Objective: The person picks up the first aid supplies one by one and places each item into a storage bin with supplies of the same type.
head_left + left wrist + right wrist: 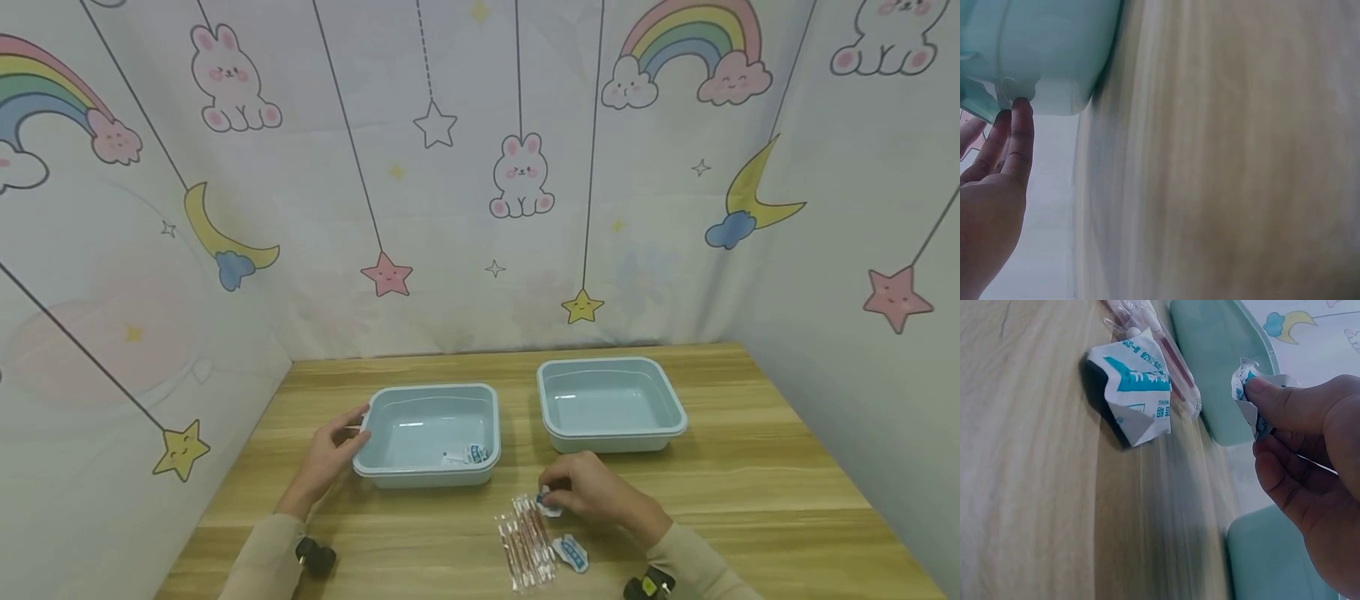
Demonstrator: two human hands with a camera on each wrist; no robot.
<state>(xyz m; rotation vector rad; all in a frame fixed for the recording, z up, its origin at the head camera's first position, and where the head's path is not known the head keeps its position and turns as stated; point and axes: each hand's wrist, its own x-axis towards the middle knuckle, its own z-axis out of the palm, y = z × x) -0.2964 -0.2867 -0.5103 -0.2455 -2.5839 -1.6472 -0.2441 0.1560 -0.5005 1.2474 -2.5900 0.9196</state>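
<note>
My left hand [326,458] holds the left rim of a light blue plastic basin [427,479]; in the left wrist view its fingertips [1021,109] touch the outer wall. Inside the basin, small white-and-teal packets [474,454] lie in the near right corner. My right hand [592,492] pinches a crumpled white-and-teal packet [1247,403] between thumb and fingers, just above the table. Below it lies another such packet [1138,387]. Beside that is a row of several brown-stemmed swabs [527,546] in clear wrappers.
A second light blue basin [611,442] stands at the back right, with no contents visible. Both basins are on a wood-grain table [420,550]. Cartoon-printed cloth [450,308] rises behind the table, and walls close both sides.
</note>
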